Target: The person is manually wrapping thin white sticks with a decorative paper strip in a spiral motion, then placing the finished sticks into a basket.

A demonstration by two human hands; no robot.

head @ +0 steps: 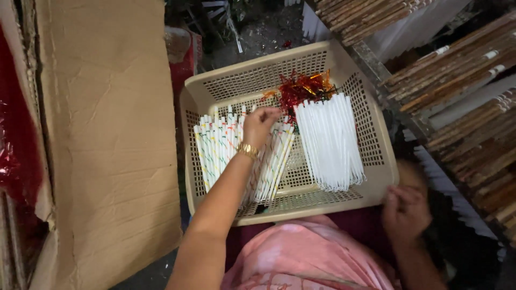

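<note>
Along the left of the frame, a creased sheet of brown cardboard (pixel 107 134) stands beside a strip of red foil (pixel 16 139), while at centre a beige perforated plastic basket (pixel 376 177) rests on the lap of a person in pink cloth (pixel 306 252). Left of centre inside the basket lies a row of thin white tubes with coloured stripes (pixel 215 150), and the left hand (pixel 260 124) reaches over them, fingers curled narrowly at the tubes' upper ends, seemingly pinching one or two, though the fingertips are turned away and what they hold cannot be told for sure. Such tubes look light, stiff along their length and easily crushed or bent, so a gentle pinch near one end, or a loose gather of several at mid-length, would suit them best. Just right of centre a second bundle of plain white tubes (pixel 330 142) lies fanned, tipped at the top with red and orange foil tassels (pixel 303 88), which look soft and prone to tearing. At lower right the right hand (pixel 404 212) sits closed beside the basket's rim, its grip unclear in shadow. Racks of brown sticks (pixel 457 70) fill the upper right.
</note>
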